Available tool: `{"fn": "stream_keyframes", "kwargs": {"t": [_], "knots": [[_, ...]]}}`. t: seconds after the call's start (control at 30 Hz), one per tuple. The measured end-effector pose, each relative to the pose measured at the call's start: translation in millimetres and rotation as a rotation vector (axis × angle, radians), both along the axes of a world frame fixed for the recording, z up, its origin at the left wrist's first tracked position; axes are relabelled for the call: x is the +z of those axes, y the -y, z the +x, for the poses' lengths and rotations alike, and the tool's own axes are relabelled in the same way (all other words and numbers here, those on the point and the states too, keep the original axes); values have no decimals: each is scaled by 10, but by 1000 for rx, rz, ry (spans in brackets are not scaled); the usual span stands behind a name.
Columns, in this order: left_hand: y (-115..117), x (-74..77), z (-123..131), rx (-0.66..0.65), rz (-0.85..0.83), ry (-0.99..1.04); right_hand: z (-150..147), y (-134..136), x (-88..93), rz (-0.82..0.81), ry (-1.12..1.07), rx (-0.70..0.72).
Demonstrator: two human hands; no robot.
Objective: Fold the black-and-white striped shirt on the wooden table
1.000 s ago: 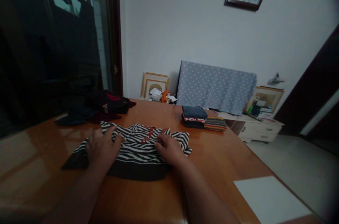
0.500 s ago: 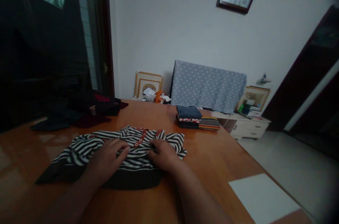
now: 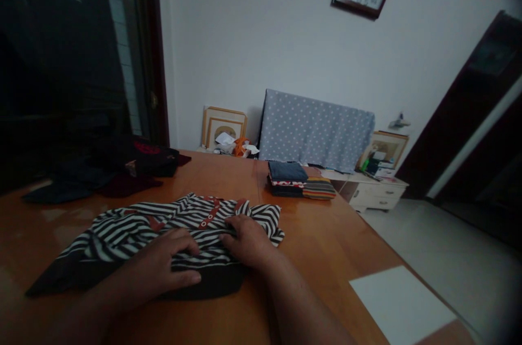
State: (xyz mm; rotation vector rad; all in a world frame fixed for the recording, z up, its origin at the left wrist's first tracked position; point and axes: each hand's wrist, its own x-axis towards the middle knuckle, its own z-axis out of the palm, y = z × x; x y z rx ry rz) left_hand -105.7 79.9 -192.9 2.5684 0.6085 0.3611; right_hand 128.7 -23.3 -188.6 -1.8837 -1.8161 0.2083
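A black-and-white striped shirt [image 3: 175,220] with a red button placket and a wide dark hem lies spread and somewhat rumpled on the wooden table [image 3: 326,258]. Over its lower middle, near the hem, is my left hand [image 3: 169,261], its thumb held apart from the bent fingers. My right hand [image 3: 248,239] rests on the shirt's right part, just beside the placket, thumb and fingers apart. The undersides of both hands are hidden, but no cloth shows gripped in either one.
A folded clothes stack [image 3: 287,176] with a striped piece [image 3: 320,188] stands toward the back. Dark clothes [image 3: 134,157] are heaped at the left. A white sheet [image 3: 402,304] lies by the right table edge. Beyond stands a white cabinet [image 3: 379,195].
My left hand has moved down from the striped middle toward the dark hem, its thumb spreading away from the fingers. My right hand stays on the shirt. The view has shifted slightly.
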Motion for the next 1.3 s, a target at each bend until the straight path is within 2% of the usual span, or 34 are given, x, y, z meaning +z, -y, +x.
{"fn": "stream_keyframes", "kwargs": {"t": [0.1, 0.27, 0.53, 0.63, 0.8, 0.93, 1.1, 1.3], "knots": [[-9, -19, -38, -53, -4, -31, -5, 10, 19, 1, -17, -1], [19, -52, -66, -48, 23, 2, -9, 4, 17, -3, -45, -11], [147, 69, -83, -73, 0, 123, 22, -42, -173, 56, -86, 14], [161, 89, -91, -74, 2, 154, 30, -60, -194, 89, -115, 22], [159, 116, -84, 59, -92, 310, -80, 43, -21, 199, -240, 55], [113, 118, -78, 169, -206, 395, -252, 142, 77, 129, -301, 191], [75, 71, -46, 191, -252, 419, -328, 120, -26, 5, -175, 156], [95, 54, -5, 177, -250, 448, -226, 23, -115, 31, -392, 155]]}}
